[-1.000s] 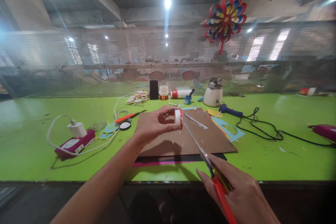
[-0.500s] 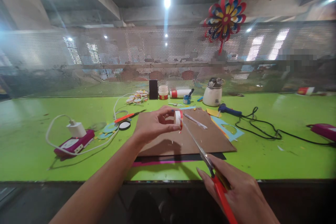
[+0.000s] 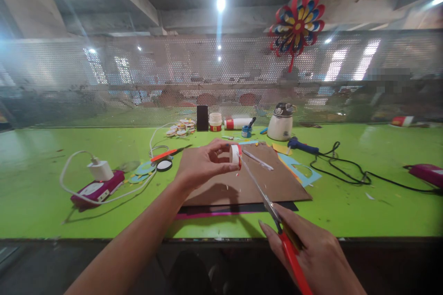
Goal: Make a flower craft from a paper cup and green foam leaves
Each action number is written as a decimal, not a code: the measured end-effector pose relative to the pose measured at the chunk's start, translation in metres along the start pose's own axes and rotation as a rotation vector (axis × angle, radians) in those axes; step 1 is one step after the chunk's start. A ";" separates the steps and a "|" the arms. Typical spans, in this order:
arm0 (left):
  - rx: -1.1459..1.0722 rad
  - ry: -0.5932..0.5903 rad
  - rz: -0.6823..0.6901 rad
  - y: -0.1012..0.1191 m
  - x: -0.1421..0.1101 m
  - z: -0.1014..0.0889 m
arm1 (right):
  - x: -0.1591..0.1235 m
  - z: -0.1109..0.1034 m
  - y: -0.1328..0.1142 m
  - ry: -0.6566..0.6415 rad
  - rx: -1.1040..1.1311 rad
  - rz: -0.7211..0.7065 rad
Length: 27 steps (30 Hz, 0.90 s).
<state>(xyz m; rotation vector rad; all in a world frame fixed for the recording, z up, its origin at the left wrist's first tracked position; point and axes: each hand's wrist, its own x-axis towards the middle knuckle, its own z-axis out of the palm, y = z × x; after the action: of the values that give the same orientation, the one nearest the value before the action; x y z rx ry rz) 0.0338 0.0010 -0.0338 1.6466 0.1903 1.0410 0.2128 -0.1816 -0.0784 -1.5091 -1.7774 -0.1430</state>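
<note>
Head view, the one feed I have. I see the left hand (image 3: 197, 166) reaching over a brown cardboard sheet (image 3: 211, 193), its fingers clamped on a red-and-white paper ring (image 3: 234, 156). The ring sits right out at the fingertips, held on edge: thumb under its lower rim, fingertips over its upper rim, the gap toward the palm unfilled. White band nearer the palm, red edge on the far side from it. Ring is clear above the cardboard; I read a hand shadow below.

Right hand (image 3: 314, 244), nearer me: fingers closed around the red-handled scissors (image 3: 267, 203), thumb to the left of the handles. How the other fingers sit in the loops, I cannot tell. Blades run up and left, looking together, tips at the ring's red edge; contact I cannot confirm.

On the cardboard, a pale pen (image 3: 258, 160) lies just right of the ring as I look. Farther right on the green surface (image 3: 346, 216), a blue glue gun (image 3: 304, 146) with black cord.
</note>
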 end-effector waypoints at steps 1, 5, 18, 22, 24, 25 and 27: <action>0.000 -0.001 0.000 0.000 0.000 0.000 | 0.001 -0.001 0.000 -0.005 -0.003 0.008; -0.009 -0.006 -0.004 -0.001 0.001 -0.001 | 0.001 -0.003 0.001 -0.034 -0.021 0.032; -0.001 0.017 -0.003 -0.003 0.001 0.000 | 0.001 -0.003 -0.004 -0.052 0.019 0.052; 0.001 0.015 -0.011 -0.004 0.001 -0.001 | 0.002 -0.003 -0.004 -0.052 0.001 0.042; 0.023 0.012 -0.006 -0.004 0.001 -0.002 | 0.002 -0.004 -0.004 -0.065 -0.005 0.031; 0.035 0.012 -0.002 -0.004 0.001 -0.002 | 0.002 -0.004 -0.004 -0.072 -0.003 0.029; 0.052 0.015 0.007 -0.004 0.001 -0.003 | 0.001 -0.003 -0.004 -0.075 0.009 0.034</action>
<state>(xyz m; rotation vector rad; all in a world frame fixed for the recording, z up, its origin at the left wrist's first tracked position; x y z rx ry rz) 0.0340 0.0052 -0.0369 1.6882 0.2233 1.0614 0.2110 -0.1832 -0.0739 -1.5553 -1.8079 -0.0623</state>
